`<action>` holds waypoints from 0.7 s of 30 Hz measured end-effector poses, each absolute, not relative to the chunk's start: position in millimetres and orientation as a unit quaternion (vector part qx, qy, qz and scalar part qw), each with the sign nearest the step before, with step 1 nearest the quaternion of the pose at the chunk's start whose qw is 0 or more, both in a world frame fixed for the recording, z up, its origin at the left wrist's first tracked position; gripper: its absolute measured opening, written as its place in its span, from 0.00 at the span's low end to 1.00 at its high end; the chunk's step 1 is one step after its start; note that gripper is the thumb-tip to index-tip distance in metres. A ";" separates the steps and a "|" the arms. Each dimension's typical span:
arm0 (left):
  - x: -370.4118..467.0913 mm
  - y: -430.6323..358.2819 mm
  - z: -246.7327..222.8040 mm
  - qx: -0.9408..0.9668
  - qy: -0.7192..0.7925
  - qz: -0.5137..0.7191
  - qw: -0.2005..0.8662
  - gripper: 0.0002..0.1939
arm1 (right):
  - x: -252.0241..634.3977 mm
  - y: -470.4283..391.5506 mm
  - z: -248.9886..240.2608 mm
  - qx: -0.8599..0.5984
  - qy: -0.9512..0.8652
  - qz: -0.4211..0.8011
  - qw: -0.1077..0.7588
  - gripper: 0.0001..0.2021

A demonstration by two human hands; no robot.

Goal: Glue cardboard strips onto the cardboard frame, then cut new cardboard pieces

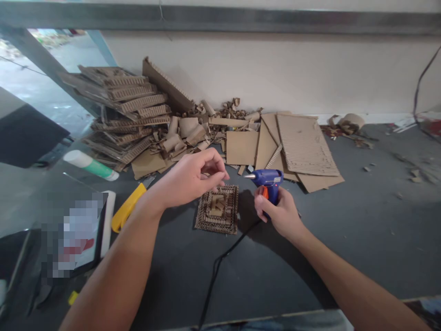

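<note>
My right hand (277, 211) is wrapped round the handle of a blue hot glue gun (270, 178) with an orange trigger. Its metal nozzle points left, and a black cord trails from it toward the front edge. My left hand (196, 177) hovers over the far edge of a small square piece built of layered corrugated cardboard (218, 225), which lies flat on the table. Thumb and fingers of that hand are curled together in a pinch. What they hold, if anything, is too small to make out.
Stacked corrugated cardboard (138, 101) stands at the back left, beside a heap of scraps (193, 131) and flat cardboard sheets (306, 145). On the left lie a green-and-white tube (91, 165), a yellow utility knife (129, 207) and a tablet (82, 234). The dark table (361, 239) runs right.
</note>
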State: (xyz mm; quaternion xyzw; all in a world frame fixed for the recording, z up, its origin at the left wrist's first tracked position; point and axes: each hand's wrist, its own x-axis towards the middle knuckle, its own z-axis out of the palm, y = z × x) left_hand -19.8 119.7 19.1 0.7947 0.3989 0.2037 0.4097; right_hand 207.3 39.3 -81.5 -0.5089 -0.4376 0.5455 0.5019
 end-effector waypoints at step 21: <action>-26.1 127.2 19.1 0.813 0.411 0.136 0.389 0.05 | 205.4 36.7 -76.1 -0.670 -0.513 0.355 0.402 0.16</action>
